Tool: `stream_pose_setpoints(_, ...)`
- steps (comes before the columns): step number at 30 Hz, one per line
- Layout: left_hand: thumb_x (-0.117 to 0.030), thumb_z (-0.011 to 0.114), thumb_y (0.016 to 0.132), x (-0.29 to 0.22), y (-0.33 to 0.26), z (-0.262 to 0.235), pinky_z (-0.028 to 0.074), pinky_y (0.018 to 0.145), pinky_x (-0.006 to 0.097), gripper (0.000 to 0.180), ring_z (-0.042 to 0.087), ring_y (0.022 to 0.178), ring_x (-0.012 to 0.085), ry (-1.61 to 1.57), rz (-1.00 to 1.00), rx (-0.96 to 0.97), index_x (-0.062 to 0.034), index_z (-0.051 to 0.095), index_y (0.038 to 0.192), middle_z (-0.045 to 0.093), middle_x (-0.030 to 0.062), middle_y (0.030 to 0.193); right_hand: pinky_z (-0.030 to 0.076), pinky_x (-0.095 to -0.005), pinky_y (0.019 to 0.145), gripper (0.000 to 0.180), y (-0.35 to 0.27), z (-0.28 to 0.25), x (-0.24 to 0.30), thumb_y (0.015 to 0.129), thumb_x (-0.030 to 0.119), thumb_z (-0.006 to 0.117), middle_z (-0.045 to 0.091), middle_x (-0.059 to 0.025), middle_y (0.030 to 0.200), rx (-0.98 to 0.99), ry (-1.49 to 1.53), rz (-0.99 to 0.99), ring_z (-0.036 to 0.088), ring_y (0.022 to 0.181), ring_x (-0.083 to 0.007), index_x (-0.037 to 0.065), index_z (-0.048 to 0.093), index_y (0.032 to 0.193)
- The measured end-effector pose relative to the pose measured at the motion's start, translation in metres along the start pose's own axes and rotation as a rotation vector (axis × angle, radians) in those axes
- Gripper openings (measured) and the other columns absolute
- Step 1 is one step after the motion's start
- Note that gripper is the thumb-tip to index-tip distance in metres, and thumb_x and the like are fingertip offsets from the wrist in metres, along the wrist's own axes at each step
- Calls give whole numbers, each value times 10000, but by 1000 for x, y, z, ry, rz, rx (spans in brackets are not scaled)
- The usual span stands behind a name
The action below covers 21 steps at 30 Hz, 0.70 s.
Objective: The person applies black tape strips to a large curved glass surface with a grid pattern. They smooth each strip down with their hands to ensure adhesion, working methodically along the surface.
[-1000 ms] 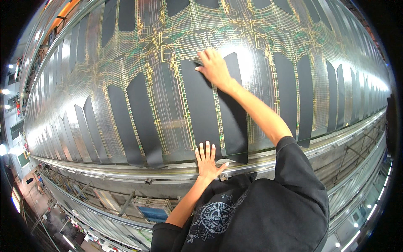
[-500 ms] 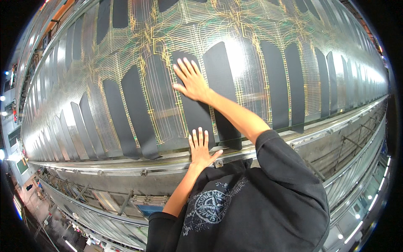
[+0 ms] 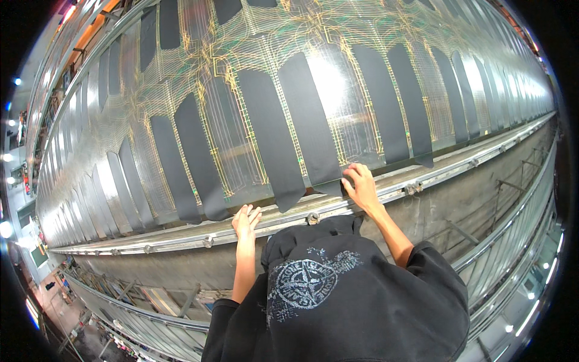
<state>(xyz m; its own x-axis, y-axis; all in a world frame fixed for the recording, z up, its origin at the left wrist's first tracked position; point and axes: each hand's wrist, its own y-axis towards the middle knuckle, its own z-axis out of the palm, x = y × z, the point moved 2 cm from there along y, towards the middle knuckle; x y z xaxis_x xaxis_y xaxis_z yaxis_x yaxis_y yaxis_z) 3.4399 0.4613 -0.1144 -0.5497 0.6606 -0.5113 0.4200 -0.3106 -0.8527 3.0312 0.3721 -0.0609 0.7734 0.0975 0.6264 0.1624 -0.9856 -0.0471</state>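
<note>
A long table is covered with a glossy sheet (image 3: 241, 161) printed with yellow and green pattern lines. Dark grey fabric panels lie on it in a row, their lower ends reaching the near edge. My right hand (image 3: 362, 186) is at that edge, fingers bent and thumb drawn in, pinching the lower right corner of one dark fabric panel (image 3: 307, 114). The panel to its left (image 3: 271, 133) has its pointed end hanging over the edge. My left hand (image 3: 245, 221) hovers by the metal rail, fingers loosely stretched and apart, holding nothing.
A metal rail (image 3: 386, 194) with small clamps runs along the table's near side, close to my body. Beneath it is a grey side wall (image 3: 434, 211). More panels continue to both sides. A lower metal framework (image 3: 145, 314) stands behind me.
My right hand has left the middle of a panel and come down to the near edge, fingers now bent. My left hand has moved left and slightly lower, off the panel's end.
</note>
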Motion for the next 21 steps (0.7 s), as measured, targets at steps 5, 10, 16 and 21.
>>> stream_pose_setpoints(5,-160,707,1016,8,27,-2,668,837,428,367,782,1011,323,-69,-49,39,65,629,1294,741,246,1266,524,-491,946,308,-19,8,11,890,169,779,587,-147,1152,208,16,-75,606,1085,-358,49,650,1143)
stream_pose_setpoints(10,-183,759,979,-1,7,-4,648,784,378,331,759,866,245,-27,-70,121,9,672,1234,786,172,1116,484,-464,903,256,-12,-1,16,908,288,777,623,-108,1059,339,-103,-100,609,1027,-325,66,684,996)
stream_pose_setpoints(16,-241,711,1032,-21,-36,5,605,691,341,295,731,814,195,-186,163,81,-36,647,1233,782,131,1073,410,-435,872,325,18,-14,33,888,360,813,572,-62,916,50,-73,-275,549,952,-272,99,623,851)
stream_pose_setpoints(21,-297,801,973,-9,-15,25,569,620,311,466,657,679,181,71,197,-52,-26,579,1280,721,126,1040,412,-448,902,325,29,10,20,848,314,838,566,-92,1009,213,-103,-291,541,1026,-304,103,615,954)
